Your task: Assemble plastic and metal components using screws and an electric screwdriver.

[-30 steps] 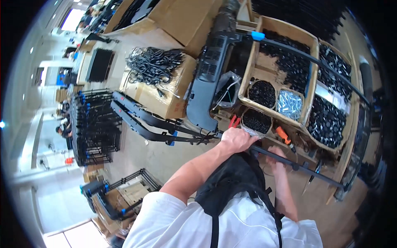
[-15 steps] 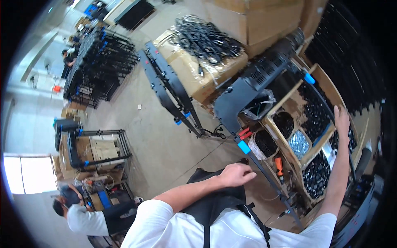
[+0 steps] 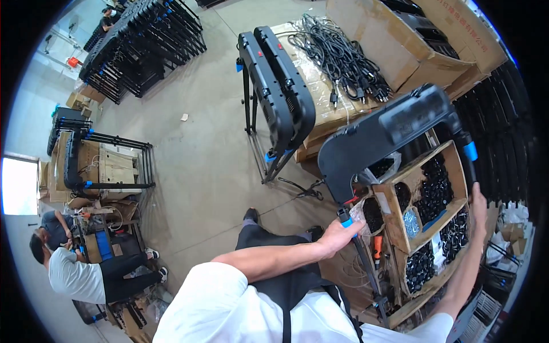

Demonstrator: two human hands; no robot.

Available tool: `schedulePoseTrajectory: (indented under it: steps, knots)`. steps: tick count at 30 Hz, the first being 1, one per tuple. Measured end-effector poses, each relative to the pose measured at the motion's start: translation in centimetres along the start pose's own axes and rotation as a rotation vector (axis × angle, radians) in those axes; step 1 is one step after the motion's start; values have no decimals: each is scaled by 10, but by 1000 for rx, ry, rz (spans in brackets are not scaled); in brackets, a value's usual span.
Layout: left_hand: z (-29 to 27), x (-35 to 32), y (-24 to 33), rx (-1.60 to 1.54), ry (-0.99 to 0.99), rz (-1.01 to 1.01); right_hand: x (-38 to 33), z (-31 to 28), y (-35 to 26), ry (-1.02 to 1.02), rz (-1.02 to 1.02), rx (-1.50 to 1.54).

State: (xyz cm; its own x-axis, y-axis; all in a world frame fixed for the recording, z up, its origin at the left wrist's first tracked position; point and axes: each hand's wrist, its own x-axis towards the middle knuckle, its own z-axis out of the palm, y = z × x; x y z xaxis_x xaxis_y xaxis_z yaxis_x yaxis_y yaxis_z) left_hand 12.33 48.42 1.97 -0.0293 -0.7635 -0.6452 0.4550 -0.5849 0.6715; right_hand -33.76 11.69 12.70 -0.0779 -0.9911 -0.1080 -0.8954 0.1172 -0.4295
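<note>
Now the left hand (image 3: 337, 235) has closed its grip on the black frame's leg (image 3: 357, 251), while the right hand (image 3: 477, 200), newly raised, rests flat on the parts tray (image 3: 454, 166).

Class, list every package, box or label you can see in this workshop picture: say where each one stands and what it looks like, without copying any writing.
Large brown cardboard box: top right, open flaps, printed side.
Plastic-wrapped brown carton: upper middle, black cables piled on top.
Divided brown cardboard tray: right, by the right hand, compartments of small black parts.
Clear plastic bag: inside that tray, shiny.
Stacked brown cartons: left, within a black frame.
</note>
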Motion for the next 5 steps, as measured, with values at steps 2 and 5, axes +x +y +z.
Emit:
schedulePoseTrajectory:
  steps: [2, 5]
  knots:
    - [-23, -25, 25, -47, -37, 63, -23, -59, -34, 96, -11, -4]
    - [-78, -61, 79, -49, -127, 232, -86, -145, -113, 280, -521, -595]
